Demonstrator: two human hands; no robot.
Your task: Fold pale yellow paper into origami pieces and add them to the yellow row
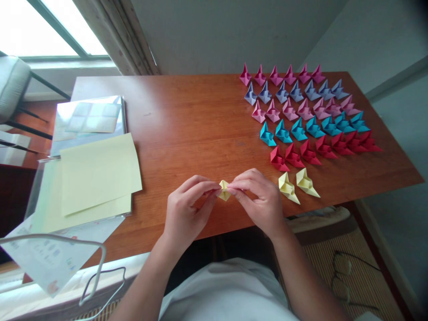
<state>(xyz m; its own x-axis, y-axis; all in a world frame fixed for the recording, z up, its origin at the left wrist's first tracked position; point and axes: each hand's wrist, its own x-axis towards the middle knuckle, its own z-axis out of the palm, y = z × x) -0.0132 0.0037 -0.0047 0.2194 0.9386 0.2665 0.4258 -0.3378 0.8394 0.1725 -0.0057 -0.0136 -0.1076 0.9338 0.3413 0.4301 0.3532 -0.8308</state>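
A small folded yellow paper piece is pinched between my two hands above the table's front edge. My left hand grips its left side with thumb and fingertips. On the other side, the fingertips of my right hand are closed on its right end. Just right of my right hand lie two finished-looking yellow folded shapes. Behind them stand rows of similar shapes: red, blue, light pink, lavender and magenta.
Yellow paper sheets lie at the left of the wooden table, with a clear plastic packet behind. A white cable curves at the lower left. Glasses rest on a woven seat at the lower right.
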